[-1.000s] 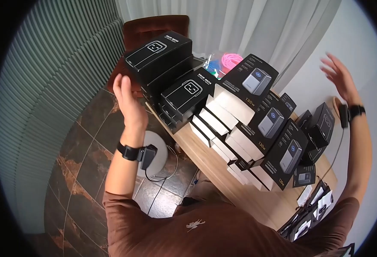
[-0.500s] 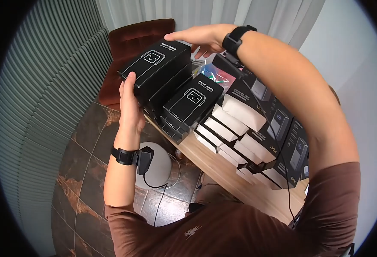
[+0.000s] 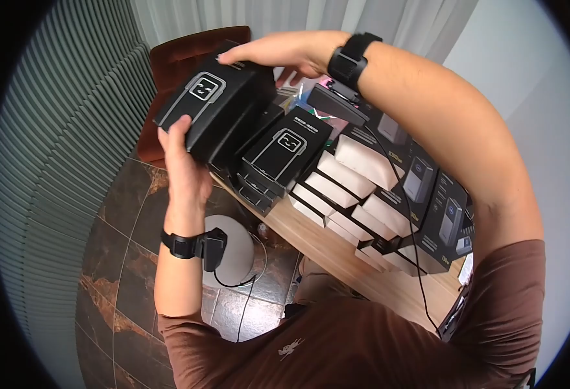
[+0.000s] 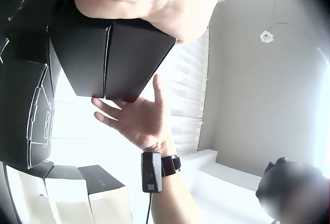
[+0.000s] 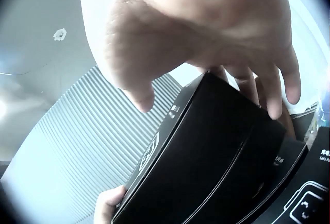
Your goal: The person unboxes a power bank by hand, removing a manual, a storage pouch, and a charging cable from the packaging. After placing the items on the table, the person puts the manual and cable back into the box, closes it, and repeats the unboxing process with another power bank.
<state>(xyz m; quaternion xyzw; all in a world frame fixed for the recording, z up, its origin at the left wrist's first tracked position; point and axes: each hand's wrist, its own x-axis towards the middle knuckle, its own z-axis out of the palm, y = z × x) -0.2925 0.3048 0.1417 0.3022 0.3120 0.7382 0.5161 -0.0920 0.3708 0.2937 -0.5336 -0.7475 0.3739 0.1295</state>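
Observation:
Two stacked black boxes [image 3: 215, 107], the upper one printed with a smiling-screen drawing, are held tilted between both hands over the table's far left end. My left hand [image 3: 186, 167] grips their near end, with the thumb on the top face. At the far end my right hand [image 3: 291, 50] grips them, thumb on the top edge and fingers down the side. The left wrist view shows the seam between the boxes [image 4: 129, 59] and the right hand [image 4: 142, 121] beyond them. Another black box [image 3: 269, 120] lies beneath, partly hidden.
Beside them stands a shorter stack of black boxes [image 3: 285, 146]. Several black-and-white boxes marked 130w [image 3: 363, 185] fill the middle of the wooden table [image 3: 311, 236]. A plastic bag [image 3: 301, 97] with colourful contents lies behind. A red chair [image 3: 197, 40] and round white stool [image 3: 236, 249] stand nearby.
Both hands were off the boxes at first. The right hand swung across to the far end, the left closed on the near end, and the two boxes tilted and shifted left off the stack.

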